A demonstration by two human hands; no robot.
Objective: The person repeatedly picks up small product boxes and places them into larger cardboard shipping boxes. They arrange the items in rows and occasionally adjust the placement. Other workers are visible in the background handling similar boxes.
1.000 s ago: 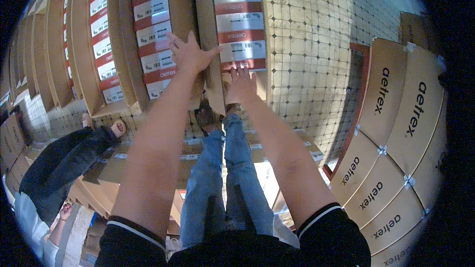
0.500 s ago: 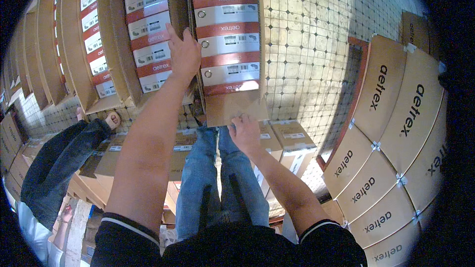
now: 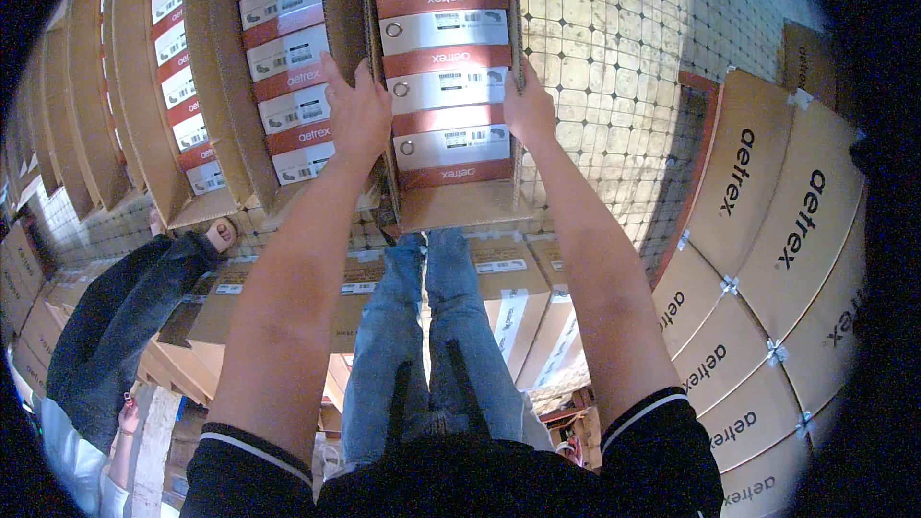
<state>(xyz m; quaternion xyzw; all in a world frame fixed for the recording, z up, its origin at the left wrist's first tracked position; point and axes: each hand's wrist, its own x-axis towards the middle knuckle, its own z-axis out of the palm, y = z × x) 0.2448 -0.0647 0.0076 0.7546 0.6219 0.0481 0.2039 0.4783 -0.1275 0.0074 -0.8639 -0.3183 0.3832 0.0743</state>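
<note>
open carton [image 3: 460, 208]: far end cut off. left hand [image 3: 361, 120], spread, apparently touches its left wall; right hand [image 3: 531, 113] grips the right. stacked cartons [image 3: 743, 221] stand right.

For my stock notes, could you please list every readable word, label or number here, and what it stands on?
I can't copy printed wording, only place it.
Red-and-white boxes: readable pale lettering on red; small label print unreadable.
Stacked brown cartons, right: large dark lettering, readable.
Cartons by the legs: labels too small to read.
</note>
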